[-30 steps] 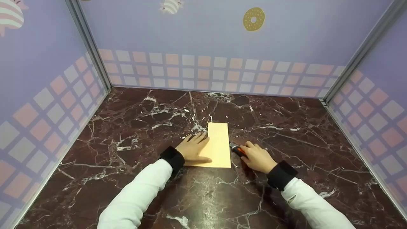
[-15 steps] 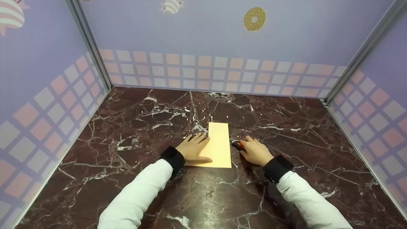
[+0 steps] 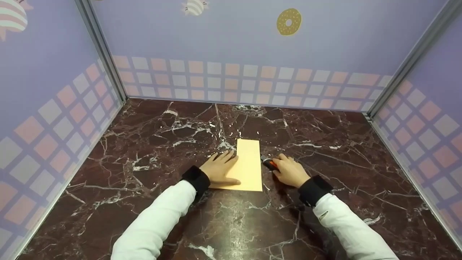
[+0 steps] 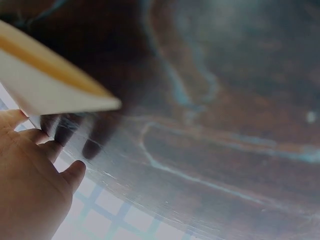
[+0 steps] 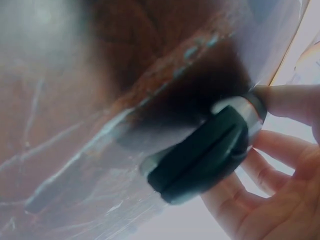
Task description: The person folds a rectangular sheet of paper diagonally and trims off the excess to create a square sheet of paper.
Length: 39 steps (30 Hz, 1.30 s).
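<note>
A pale yellow piece of paper or card [image 3: 249, 162] lies on the dark marbled table, its lower left part under my left hand [image 3: 218, 169]. That hand rests flat on it with fingers spread. In the left wrist view, a corner of the yellow piece [image 4: 55, 85] stands up from the table, beyond the left fingers. My right hand [image 3: 291, 171] grips a small black-and-orange tool with a grey tip [image 3: 269, 164], just beside the piece's right edge. In the right wrist view, thumb and fingers hold its dark, rounded body [image 5: 200, 160]. Its exact kind cannot be told.
Purple panels with pink and white squares enclose the table [image 3: 162, 220] at the back wall [image 3: 234, 39] and both sides. Small pale flecks lie scattered beyond the yellow piece, some hard to tell from the marbling.
Between one second and half a second ago, my right hand slid slightly away from me along the yellow piece's right edge, tool in grip. Since then it has barely moved. The left hand stays put.
</note>
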Each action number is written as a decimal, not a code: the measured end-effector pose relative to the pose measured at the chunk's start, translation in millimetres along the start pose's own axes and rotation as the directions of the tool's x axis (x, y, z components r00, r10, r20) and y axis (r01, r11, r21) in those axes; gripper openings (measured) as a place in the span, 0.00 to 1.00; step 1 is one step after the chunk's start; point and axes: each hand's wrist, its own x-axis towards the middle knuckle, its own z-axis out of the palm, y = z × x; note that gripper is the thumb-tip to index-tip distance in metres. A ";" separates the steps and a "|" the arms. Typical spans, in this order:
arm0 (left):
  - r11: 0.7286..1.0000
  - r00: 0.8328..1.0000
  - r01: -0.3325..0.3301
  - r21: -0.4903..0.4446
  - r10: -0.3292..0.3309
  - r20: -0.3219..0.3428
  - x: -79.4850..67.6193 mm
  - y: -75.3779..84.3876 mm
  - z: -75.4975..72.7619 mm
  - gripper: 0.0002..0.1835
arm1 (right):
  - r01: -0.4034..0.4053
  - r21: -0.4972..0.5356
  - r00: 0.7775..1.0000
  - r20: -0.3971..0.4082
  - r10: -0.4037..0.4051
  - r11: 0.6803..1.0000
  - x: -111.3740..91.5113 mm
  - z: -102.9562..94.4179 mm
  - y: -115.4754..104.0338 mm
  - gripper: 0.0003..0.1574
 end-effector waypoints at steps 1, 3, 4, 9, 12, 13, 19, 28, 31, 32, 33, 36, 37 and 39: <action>1.000 1.000 0.000 -0.001 0.000 0.000 0.1 0.0 0.0 0.53 | -0.005 0.001 1.000 0.002 0.005 1.000 1.1 0.1 0.2 0.27; 1.000 1.000 -0.005 0.001 0.005 -0.005 -0.2 0.1 -0.1 0.53 | -0.011 0.005 1.000 0.003 0.011 1.000 3.3 0.1 0.1 0.27; 1.000 1.000 -0.005 0.005 0.005 -0.003 -0.3 0.1 0.0 0.53 | -0.010 0.004 1.000 0.000 0.010 1.000 4.5 0.1 0.3 0.26; 1.000 1.000 -0.004 0.008 0.004 0.001 -0.4 -0.1 -0.3 0.53 | -0.014 0.001 1.000 -0.012 0.014 1.000 10.2 -0.4 1.3 0.25; 1.000 1.000 -0.006 0.002 0.006 0.001 -0.6 0.1 -1.3 0.53 | -0.014 -0.005 1.000 -0.018 0.014 1.000 13.6 -0.1 2.1 0.26; 1.000 1.000 -0.007 0.001 0.007 0.002 -0.9 0.2 -1.8 0.53 | -0.015 -0.004 1.000 -0.017 0.015 1.000 14.6 -0.2 2.3 0.26; 1.000 1.000 -0.017 -0.007 0.017 -0.006 -1.6 -0.4 -0.7 0.52 | -0.025 0.004 1.000 -0.014 0.025 1.000 20.2 0.5 3.7 0.26; 1.000 1.000 -0.011 0.000 0.011 0.002 -0.7 0.6 -1.0 0.52 | -0.040 0.000 0.999 -0.028 0.040 0.999 30.3 0.7 5.8 0.24; 1.000 1.000 -0.010 -0.010 0.010 0.002 -1.0 0.9 -1.5 0.52 | -0.045 -0.003 0.999 -0.022 0.045 0.999 33.5 -0.1 6.0 0.24; 1.000 1.000 -0.008 -0.005 0.008 0.006 -0.8 0.8 -1.5 0.52 | -0.047 -0.006 0.999 -0.024 0.046 0.999 34.5 -0.3 6.3 0.24; 1.000 1.000 -0.008 -0.005 0.008 0.005 -0.5 0.4 -1.2 0.52 | -0.048 -0.007 0.999 -0.027 0.047 0.999 35.5 -0.4 6.6 0.24; 1.000 1.000 -0.006 0.005 0.006 0.011 0.9 -0.8 0.1 0.53 | -0.046 -0.005 0.998 -0.035 0.046 0.999 38.2 -0.7 7.5 0.23; 1.000 1.000 -0.007 0.007 0.007 0.013 1.3 -1.2 0.6 0.53 | -0.044 -0.003 0.998 -0.037 0.044 0.999 39.2 -0.6 8.0 0.23; 1.000 1.000 -0.010 0.003 0.010 0.009 1.8 -1.8 1.2 0.53 | -0.039 0.000 0.999 -0.037 0.039 0.999 41.0 -0.4 8.9 0.23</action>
